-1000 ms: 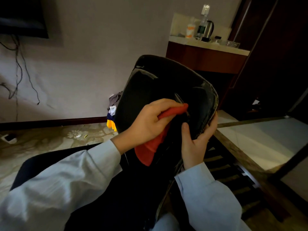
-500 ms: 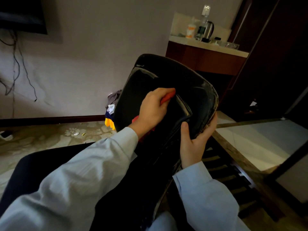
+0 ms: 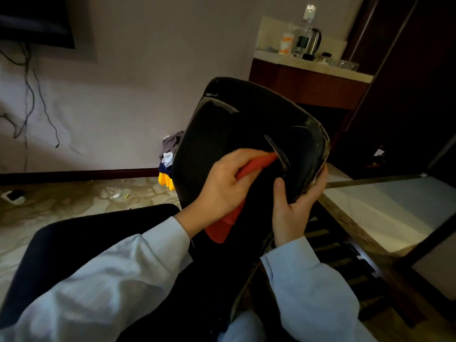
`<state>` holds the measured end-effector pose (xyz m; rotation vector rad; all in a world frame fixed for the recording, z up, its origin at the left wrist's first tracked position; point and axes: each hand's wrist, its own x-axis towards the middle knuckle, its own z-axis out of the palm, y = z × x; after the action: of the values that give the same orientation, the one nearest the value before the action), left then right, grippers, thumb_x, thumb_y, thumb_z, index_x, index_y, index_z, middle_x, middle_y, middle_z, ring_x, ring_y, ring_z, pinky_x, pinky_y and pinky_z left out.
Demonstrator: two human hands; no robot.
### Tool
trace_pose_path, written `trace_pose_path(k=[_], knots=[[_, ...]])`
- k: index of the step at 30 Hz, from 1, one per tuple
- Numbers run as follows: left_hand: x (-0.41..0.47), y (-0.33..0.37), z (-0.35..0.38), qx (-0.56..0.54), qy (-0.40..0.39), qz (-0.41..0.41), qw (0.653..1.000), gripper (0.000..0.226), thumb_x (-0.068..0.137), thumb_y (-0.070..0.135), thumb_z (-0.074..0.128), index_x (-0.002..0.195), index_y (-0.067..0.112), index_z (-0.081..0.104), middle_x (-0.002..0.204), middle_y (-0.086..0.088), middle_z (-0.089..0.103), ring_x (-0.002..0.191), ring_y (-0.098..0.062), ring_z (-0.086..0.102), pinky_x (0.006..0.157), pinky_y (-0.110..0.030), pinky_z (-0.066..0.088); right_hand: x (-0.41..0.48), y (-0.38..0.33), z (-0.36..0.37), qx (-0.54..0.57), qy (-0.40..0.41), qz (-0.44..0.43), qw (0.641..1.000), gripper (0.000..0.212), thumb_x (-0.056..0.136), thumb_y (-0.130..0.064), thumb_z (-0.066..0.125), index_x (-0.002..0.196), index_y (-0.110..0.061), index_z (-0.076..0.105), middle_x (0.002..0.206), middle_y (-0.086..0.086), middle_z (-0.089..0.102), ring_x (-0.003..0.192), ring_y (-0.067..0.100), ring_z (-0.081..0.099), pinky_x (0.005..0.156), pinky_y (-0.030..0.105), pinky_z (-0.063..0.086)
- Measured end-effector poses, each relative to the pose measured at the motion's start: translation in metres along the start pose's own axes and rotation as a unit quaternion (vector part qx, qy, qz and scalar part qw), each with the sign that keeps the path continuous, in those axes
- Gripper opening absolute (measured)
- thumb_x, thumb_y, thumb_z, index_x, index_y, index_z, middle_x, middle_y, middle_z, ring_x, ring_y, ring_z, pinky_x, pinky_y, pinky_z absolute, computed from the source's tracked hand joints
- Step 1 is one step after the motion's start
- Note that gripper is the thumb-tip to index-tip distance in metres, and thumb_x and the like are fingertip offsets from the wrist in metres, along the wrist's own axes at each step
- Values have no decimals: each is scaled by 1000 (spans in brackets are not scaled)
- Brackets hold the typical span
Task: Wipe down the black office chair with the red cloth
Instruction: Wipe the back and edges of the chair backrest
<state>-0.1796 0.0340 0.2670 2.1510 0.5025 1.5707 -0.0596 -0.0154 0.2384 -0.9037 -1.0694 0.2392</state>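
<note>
Head view, left hand [image 3: 222, 183] clamping red cloth [image 3: 223, 227] (mostly hidden), right hand [image 3: 293, 208] gripping black office chair [image 3: 229, 134] edge.

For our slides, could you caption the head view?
Left hand wipes red cloth over black chair back; right hand steadies it.

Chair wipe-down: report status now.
Left hand presses red cloth on black chair back. Right hand grips its edge. Nothing obstructing.

A kettle [image 3: 313, 40] and a white bottle [image 3: 286, 43] stand on a counter [image 3: 318, 67]; clothes [image 3: 169, 156] are heaped against the wall; cables [image 3: 29, 95] hang below a screen [image 3: 37, 23].
</note>
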Motion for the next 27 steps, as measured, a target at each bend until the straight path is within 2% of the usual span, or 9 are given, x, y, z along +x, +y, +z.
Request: trace_pose_path(k=[3,6,9,12,17,21,24,27], knots=[[22,-14,-3,54,62,-50,995,31,88,11,53,118,10,63,113,3,61,106,-4,55,94,-12,39,0,1,0,-3,1,0,1000,67,84,-15,55,136,-32,15,133,-26,25,116,-24,35,91,1,34],[52,-29,-2,148,25,-77,986,30,89,18,53,117,13,63,115,-4,63,108,-15,56,93,-20,38,0,1,-1,-3,4,2,1000,69,85,-16,55,135,-39,14,134,-26,26,118,-22,35,94,3,35],[69,-36,3,192,-27,-69,979,24,90,12,55,112,12,66,113,-7,63,106,-23,58,92,-26,37,1,1,0,-4,6,7,1000,69,84,-18,56,133,-44,15,137,-22,27,119,-19,36,94,4,36],[72,-35,2,175,-39,-62,982,25,88,6,55,111,10,67,114,-8,62,107,-22,57,93,-27,39,1,3,0,-5,10,1,1000,67,84,-17,56,134,-40,18,137,-21,27,119,-19,36,93,4,36],[60,-27,3,146,-56,-39,987,27,86,7,56,111,9,67,112,-7,62,106,-22,58,94,-38,45,0,4,0,-14,11,-6,1000,66,84,-16,55,132,-41,19,135,-24,26,117,-22,36,92,3,36],[43,-15,9,124,-49,-31,991,32,84,13,54,113,10,66,114,-6,61,106,-22,58,93,-43,47,0,1,0,-14,13,4,1000,68,83,-20,57,131,-48,18,144,-9,29,127,-8,36,98,10,38],[25,-4,9,85,-65,4,994,30,86,12,54,114,9,66,115,-6,61,108,-18,58,96,-39,46,1,1,1,-17,10,-8,1000,65,84,-18,56,134,-37,20,139,-15,29,125,-11,36,97,8,37],[13,7,4,-14,-92,29,995,25,87,5,56,111,6,66,112,-5,62,109,-11,58,98,-29,45,1,0,1,-1,5,-4,1000,65,84,-17,56,133,-41,19,140,-13,30,128,-3,37,98,10,37]])
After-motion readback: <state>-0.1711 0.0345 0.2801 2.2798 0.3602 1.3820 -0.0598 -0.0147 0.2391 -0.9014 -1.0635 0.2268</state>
